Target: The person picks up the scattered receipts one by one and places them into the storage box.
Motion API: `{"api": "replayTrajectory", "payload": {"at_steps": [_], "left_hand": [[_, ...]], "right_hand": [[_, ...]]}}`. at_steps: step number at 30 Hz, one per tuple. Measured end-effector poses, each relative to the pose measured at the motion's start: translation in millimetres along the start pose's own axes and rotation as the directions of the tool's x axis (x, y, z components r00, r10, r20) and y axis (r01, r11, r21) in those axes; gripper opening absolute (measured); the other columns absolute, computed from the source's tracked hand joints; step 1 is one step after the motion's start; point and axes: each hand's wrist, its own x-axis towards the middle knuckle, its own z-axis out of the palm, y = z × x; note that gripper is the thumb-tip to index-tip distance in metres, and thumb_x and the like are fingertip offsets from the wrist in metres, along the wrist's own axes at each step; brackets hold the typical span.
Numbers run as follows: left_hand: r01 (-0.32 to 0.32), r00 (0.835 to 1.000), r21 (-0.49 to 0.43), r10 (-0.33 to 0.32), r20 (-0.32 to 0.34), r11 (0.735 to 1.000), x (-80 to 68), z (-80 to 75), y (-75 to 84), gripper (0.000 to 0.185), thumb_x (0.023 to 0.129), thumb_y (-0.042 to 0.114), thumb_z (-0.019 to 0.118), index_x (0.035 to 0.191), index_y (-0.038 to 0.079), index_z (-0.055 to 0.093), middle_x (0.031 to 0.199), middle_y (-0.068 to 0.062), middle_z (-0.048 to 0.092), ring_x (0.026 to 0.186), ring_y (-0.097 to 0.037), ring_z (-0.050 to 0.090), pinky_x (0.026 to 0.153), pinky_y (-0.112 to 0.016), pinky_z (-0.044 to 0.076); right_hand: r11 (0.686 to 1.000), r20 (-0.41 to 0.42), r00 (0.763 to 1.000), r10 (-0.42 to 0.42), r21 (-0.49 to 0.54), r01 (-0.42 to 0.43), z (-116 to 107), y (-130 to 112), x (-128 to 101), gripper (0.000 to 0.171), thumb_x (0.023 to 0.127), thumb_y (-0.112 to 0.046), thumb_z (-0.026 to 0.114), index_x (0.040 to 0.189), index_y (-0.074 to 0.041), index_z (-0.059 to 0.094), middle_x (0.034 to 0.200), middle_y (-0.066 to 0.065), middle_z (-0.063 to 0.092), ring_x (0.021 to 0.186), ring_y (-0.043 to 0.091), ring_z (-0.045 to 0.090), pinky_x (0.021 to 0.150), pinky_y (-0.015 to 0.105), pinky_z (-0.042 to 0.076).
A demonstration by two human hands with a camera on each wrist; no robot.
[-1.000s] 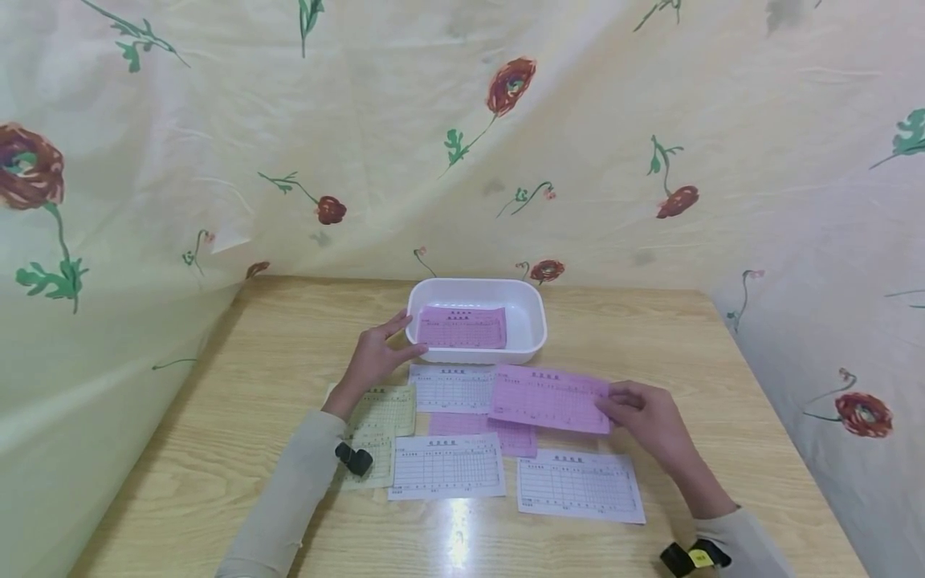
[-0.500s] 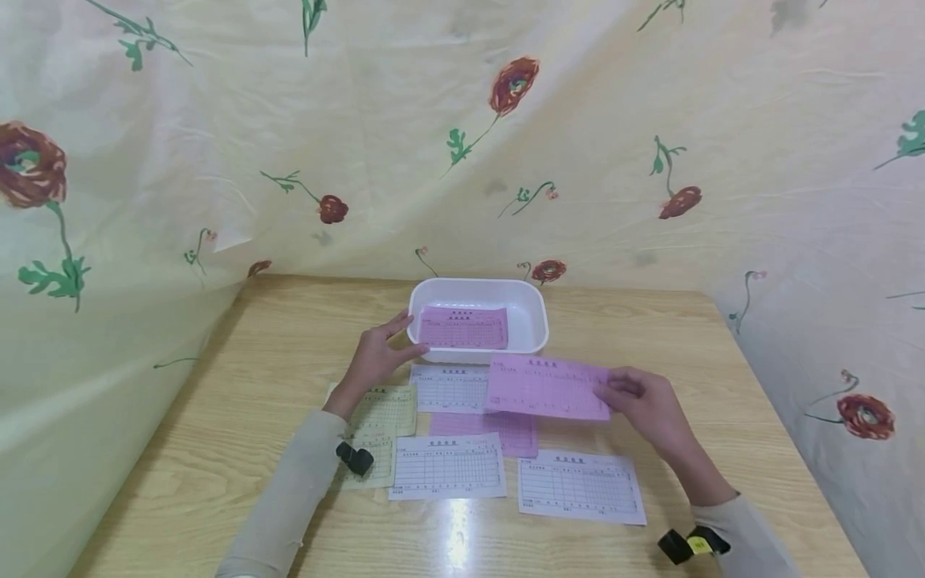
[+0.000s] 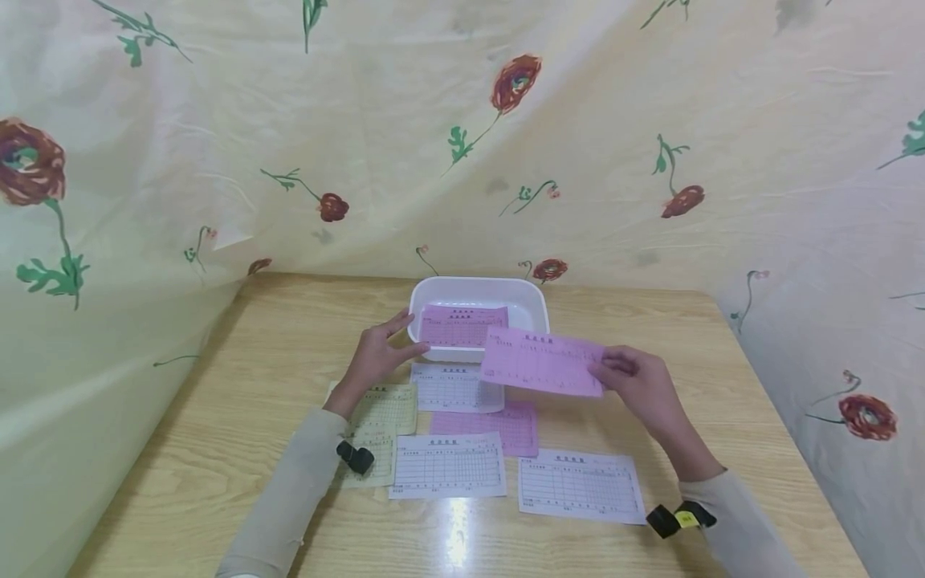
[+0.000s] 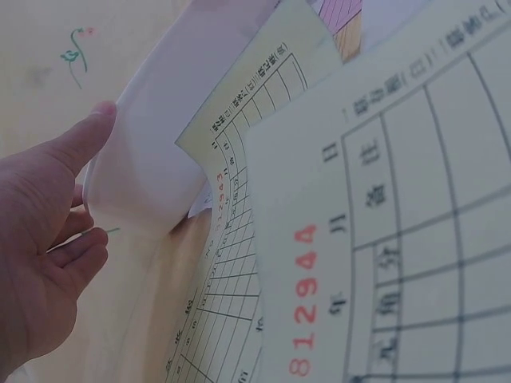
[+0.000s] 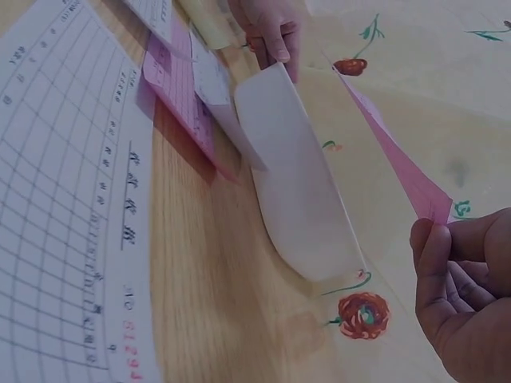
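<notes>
My right hand pinches a pink receipt slip by its right end between thumb and fingers. The slip hangs in the air, its upper left corner overlapping the front rim of a white plastic tray in the head view. Inside the tray lie pink slips, stacked slightly offset. At the tray's left end, my left hand grips the rim; the left wrist view shows its thumb against the edge and the other fingers curled at the outside.
On the wooden table before the tray lie white slips, a pink slip partly covered by a white one, and yellowish slips beneath the left forearm. Another white slip lies front right. Floral cloth hangs behind.
The right hand has carried the pink slip up and away from me, from above the loose slips to the tray's front right edge. The left hand and tray have stayed in place.
</notes>
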Motion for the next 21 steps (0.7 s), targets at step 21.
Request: {"api": "replayTrajectory", "payload": {"at_steps": [21], "left_hand": [[-0.01, 1.0, 0.02, 0.01, -0.004, 1.0, 1.5, -0.4, -0.4, 0.076, 0.085, 0.038, 0.084, 0.146, 0.005, 0.053, 0.16, -0.015, 0.04, 0.15, -0.04, 0.032, 0.123, -0.053, 0.027]], "right_hand": [[0.998, 0.009, 1.0, -0.012, 0.06, 0.011, 1.4, -21.5, 44.3, 0.034, 0.102, -0.014, 0.065, 0.128, 0.007, 0.061, 0.113, 0.024, 0.069, 0.087, 0.012, 0.072, 0.085, 0.04, 0.063]]}}
